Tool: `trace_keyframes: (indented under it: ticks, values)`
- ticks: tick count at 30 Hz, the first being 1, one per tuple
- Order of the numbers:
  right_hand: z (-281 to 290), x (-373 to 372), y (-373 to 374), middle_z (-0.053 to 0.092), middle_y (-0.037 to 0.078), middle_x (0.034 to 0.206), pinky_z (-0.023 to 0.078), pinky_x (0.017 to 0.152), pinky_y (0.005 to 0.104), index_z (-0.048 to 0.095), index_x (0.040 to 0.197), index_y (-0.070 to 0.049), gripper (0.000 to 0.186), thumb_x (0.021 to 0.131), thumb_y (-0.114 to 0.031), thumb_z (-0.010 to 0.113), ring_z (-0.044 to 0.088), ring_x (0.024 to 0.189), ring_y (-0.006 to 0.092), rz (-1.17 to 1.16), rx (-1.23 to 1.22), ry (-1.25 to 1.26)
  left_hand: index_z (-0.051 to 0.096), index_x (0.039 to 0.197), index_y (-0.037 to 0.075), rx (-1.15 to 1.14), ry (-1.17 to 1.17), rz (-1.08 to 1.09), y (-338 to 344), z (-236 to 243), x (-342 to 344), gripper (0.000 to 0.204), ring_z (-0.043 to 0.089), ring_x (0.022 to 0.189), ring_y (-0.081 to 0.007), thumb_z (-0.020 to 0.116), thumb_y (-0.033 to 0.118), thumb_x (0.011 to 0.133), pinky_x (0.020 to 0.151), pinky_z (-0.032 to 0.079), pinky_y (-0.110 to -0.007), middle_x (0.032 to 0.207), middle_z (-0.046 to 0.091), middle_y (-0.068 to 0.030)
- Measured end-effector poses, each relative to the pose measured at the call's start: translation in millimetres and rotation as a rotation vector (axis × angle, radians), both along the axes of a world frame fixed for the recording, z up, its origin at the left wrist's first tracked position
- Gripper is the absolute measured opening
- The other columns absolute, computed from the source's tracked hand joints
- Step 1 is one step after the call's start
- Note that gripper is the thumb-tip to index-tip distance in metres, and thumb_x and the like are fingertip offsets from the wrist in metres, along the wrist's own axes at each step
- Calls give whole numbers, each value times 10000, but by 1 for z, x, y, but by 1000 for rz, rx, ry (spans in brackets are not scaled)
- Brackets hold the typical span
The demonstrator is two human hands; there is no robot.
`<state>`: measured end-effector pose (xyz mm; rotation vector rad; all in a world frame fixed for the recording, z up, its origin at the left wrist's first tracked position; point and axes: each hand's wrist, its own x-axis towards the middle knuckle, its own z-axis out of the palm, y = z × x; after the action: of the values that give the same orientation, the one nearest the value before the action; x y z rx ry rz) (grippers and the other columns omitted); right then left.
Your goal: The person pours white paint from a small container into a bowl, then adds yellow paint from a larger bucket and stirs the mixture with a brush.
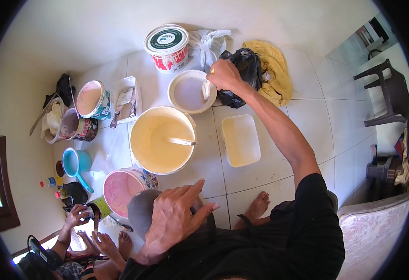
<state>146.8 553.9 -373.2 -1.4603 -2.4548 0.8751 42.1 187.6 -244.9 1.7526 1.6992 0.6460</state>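
My right hand [224,76] is closed round a crumpled white rag [206,89] at the right rim of a white bucket [171,95], which has greyish liquid inside. The rag hangs over the inner side of that bucket. My left hand [174,217] is raised in front of my bent knee, fingers stretched, with nothing in it. Beyond it stands a large bucket [141,122] of cream-yellow paint, with a pale flat stick [182,141] leaning on its right rim. A rectangular white tub [257,151] with a yellowish inside lies right of the large bucket.
At lower left a co-worker's hands [102,242] hold a can and a stick. A pink-stained bucket [120,186], blue dipper [84,161], tool tray [125,100] and paint pails stand left. A lidded pail [167,51], black bag [244,70] and yellow sack [279,79] line the wall.
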Motion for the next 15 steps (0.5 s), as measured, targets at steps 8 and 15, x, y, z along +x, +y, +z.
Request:
trace_keyframes:
  ticks: [8,15]
  values:
    - [-5,18,0,688,189,610,598,783,393,716,711,56,230,769,-154,644,740,676,313,-182,12,-67,683,1188,-20,7,22,2,-2,-1,2,526,684,717,-294,817,342,832,688,533,-395,770,690,-81]
    - [-18,34,2,681,187,593,606,692,380,732,719,37,257,809,-188,647,723,568,280,-191,112,-100,683,1183,-24,-4,-12,-18,3,-3,3,524,681,710,-300,821,336,827,681,533,-396,778,692,-91]
